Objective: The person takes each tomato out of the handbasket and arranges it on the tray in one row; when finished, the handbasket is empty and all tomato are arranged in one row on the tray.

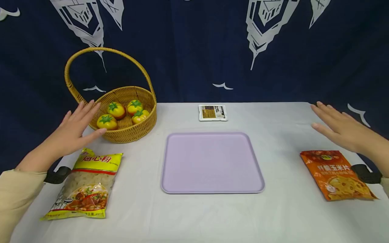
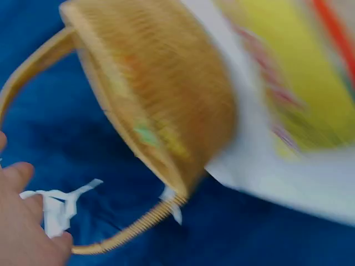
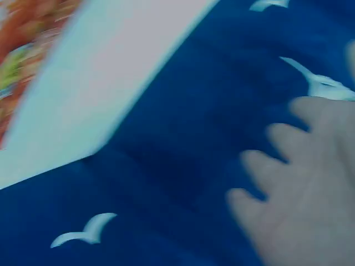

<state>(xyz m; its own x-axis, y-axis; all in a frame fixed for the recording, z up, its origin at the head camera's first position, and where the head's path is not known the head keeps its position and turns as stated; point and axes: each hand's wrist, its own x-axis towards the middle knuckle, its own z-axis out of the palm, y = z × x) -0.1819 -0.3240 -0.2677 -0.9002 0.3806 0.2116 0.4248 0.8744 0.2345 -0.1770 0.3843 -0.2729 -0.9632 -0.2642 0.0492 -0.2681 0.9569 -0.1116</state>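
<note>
Head view shows left hand (image 1: 70, 131), mid-left, and right hand (image 1: 344, 129), mid-right, raised empty, fingers outstretched, apparently pre-grasp; gripping the orange packet (image 1: 332, 175) would call for lowering.

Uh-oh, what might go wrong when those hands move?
The left hand looks close to the basket with its tall handle, so a careless swing might catch it and tip out the yellow fruits. The orange bag lies near the right edge of the white table, so the right hand might brush it off.
</note>
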